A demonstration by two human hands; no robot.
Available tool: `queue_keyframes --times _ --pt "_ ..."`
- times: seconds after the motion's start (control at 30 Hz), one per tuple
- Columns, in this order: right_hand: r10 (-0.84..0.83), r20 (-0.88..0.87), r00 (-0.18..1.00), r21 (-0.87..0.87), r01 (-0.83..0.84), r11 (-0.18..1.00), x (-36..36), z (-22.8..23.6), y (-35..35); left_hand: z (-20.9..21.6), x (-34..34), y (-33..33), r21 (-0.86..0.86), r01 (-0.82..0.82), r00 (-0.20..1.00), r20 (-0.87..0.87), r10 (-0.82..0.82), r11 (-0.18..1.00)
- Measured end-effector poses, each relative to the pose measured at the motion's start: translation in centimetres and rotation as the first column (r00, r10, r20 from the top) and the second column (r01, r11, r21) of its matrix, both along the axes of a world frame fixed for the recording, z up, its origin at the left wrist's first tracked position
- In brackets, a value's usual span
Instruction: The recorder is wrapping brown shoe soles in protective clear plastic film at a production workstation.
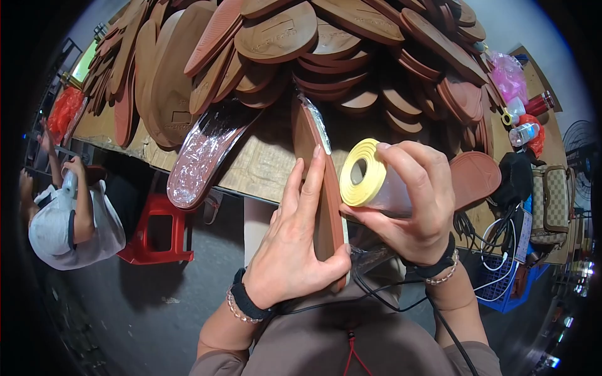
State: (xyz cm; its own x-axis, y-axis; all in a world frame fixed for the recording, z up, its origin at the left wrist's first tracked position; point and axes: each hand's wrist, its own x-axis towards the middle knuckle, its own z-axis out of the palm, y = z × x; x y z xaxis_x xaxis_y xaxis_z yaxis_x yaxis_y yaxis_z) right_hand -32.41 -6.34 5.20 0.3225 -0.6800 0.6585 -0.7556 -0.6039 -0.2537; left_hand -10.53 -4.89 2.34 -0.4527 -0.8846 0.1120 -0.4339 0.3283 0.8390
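Tilted on its edge in front of me is a brown shoe sole [331, 210], a pale strip along its side and clear film near its far end. My left hand [291, 244] grips this sole, fingers stretched along its face and thumb over the edge. In my right hand [423, 200], thumb and fingers are wrapped round a roll of film [359, 174], pale yellow at its end and see-through along its side. The roll is close beside the sole's edge. Left of them, a sole wrapped in shiny clear film [204, 160] juts over the table's near edge.
Many brown soles [276, 34] are heaped on the wooden table [260, 166]. A reddish sole [475, 178] lies right of my right hand. Cables [495, 241], a checked bag [552, 207] and a blue crate [511, 291] are at right. A red stool [160, 229] and another person [75, 219] are at left.
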Motion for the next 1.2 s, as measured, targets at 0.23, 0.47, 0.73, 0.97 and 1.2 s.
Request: queue_keyframes --times 0.23,0.47,0.73,0.97,1.2 --pt "-0.002 0.016 1.000 -0.043 0.003 0.999 -0.2 0.1 0.4 0.2 0.0 -0.1 -0.013 0.013 1.000 -0.003 -0.013 1.000" --pt "-0.027 -0.007 1.000 -0.033 0.027 0.999 0.0 -0.5 0.4 0.1 0.0 -0.1 -0.005 0.014 1.000 -0.013 -0.014 1.000" --pt "-0.032 0.064 0.997 -0.047 0.035 0.998 0.1 -1.0 0.2 0.3 0.0 -0.1 0.032 0.006 1.000 -0.007 -0.006 0.999" --pt "-0.054 0.023 0.998 0.017 0.053 0.998 0.1 -0.8 0.5 0.3 0.0 -0.2 0.012 0.015 1.000 -0.011 -0.015 1.000" --pt "-0.096 0.024 0.995 0.126 0.092 0.988 0.8 0.2 0.3 1.7 0.1 -1.3 0.101 -0.043 0.997 -0.058 0.049 0.994"
